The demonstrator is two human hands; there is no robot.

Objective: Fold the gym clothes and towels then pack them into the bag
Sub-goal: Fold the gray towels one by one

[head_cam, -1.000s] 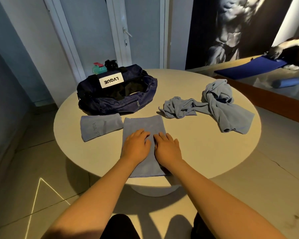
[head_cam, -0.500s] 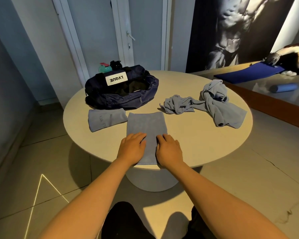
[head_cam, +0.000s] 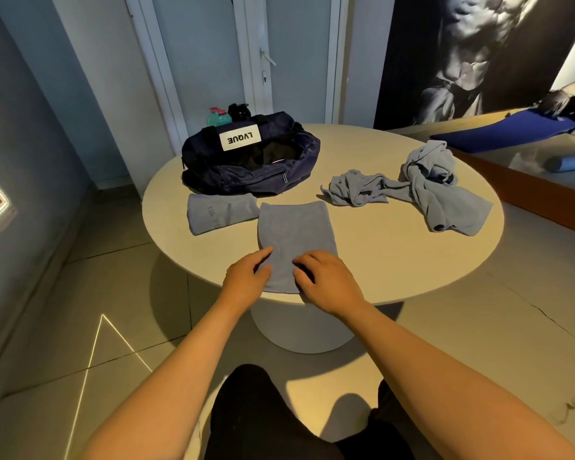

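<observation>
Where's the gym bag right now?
In the head view, the navy bag sits open on the table, far left, just behind a folded cloth.

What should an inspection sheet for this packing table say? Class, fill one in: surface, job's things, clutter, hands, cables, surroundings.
Surface: round table, pale, on a single pedestal.
Job's things: open bag at the far left; folded cloth just in front of it; towel lying flat at the near edge; crumpled garments at the right, not yet folded.
Clutter: two bottles behind the bag.
Hands: left hand and right hand both appear to pinch the towel's near end.
Cables: nothing seen.
Surroundings: door, wall poster, blue mat at the right.
</observation>
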